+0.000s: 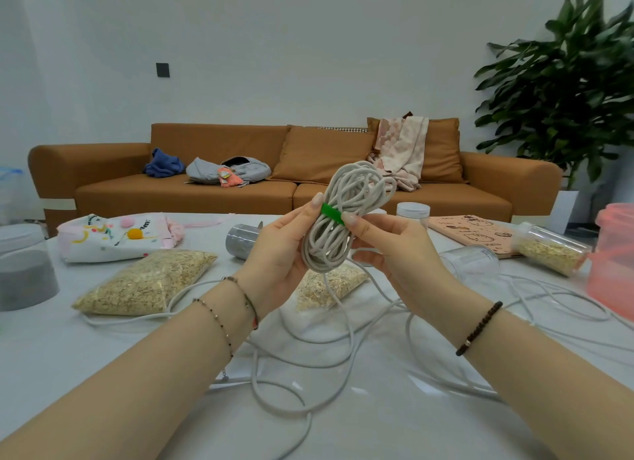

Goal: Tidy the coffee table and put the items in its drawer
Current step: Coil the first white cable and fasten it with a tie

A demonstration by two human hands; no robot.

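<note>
A coiled bundle of grey-white cord is held up above the white coffee table. My left hand grips the bundle from the left, thumb on a green strap wrapped around its middle. My right hand holds it from the right, thumb pressing the strap's other end. Loose white cable trails from the bundle and lies in loops across the table. Two clear bags of oats, a large one and a smaller one, lie behind the hands.
A printed pouch, a silver can, a grey tub, clear jars, a pink notebook and a pink container crowd the table. A brown sofa stands behind, a plant at right.
</note>
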